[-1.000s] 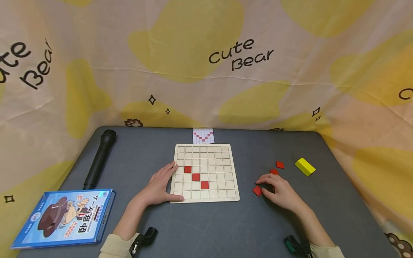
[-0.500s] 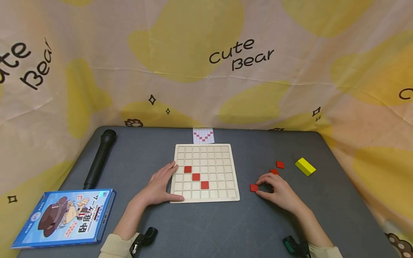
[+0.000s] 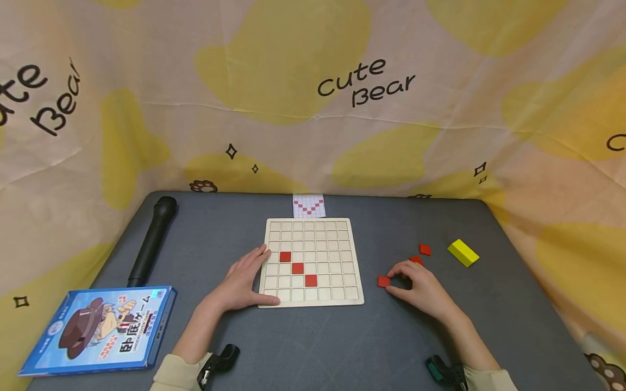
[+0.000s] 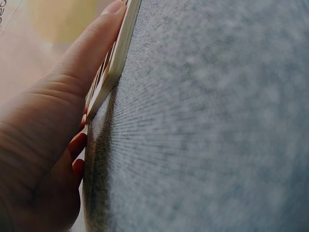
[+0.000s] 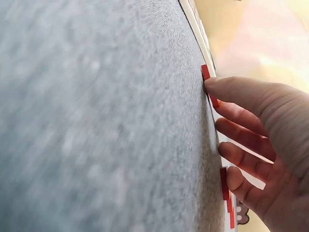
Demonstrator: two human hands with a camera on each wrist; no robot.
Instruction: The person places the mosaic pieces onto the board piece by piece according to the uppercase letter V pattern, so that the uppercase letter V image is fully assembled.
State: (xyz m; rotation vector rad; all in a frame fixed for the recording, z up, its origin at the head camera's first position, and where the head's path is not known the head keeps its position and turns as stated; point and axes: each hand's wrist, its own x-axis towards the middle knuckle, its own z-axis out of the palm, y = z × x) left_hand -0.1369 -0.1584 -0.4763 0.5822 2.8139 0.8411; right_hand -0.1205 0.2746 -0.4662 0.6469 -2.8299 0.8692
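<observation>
A pale square grid board (image 3: 331, 257) lies mid-table, with three red square tiles (image 3: 298, 268) set in a diagonal line of its cells. My left hand (image 3: 238, 282) rests along the board's left side, fingertips at the edge and thumb over the near left corner; the left wrist view shows the thumb (image 4: 89, 53) lying on the rim. To the right of the board, my right hand (image 3: 421, 287) pinches a loose red tile (image 3: 383, 281) between thumb and forefinger, low over the table. Two other red tiles (image 3: 425, 250) lie just beyond that hand, one partly hidden by it.
A small card (image 3: 309, 206) with a pink V pattern on a grid lies behind the board. At the far right sits a yellow block (image 3: 463, 253). On the left are a black microphone (image 3: 152, 239) and a blue game box (image 3: 98, 331). A printed cloth (image 3: 293, 98) hangs behind.
My right thumb and forefinger have closed on the near red tile, which has shifted slightly left toward the board and turned straighter. My left hand and the board have stayed put.
</observation>
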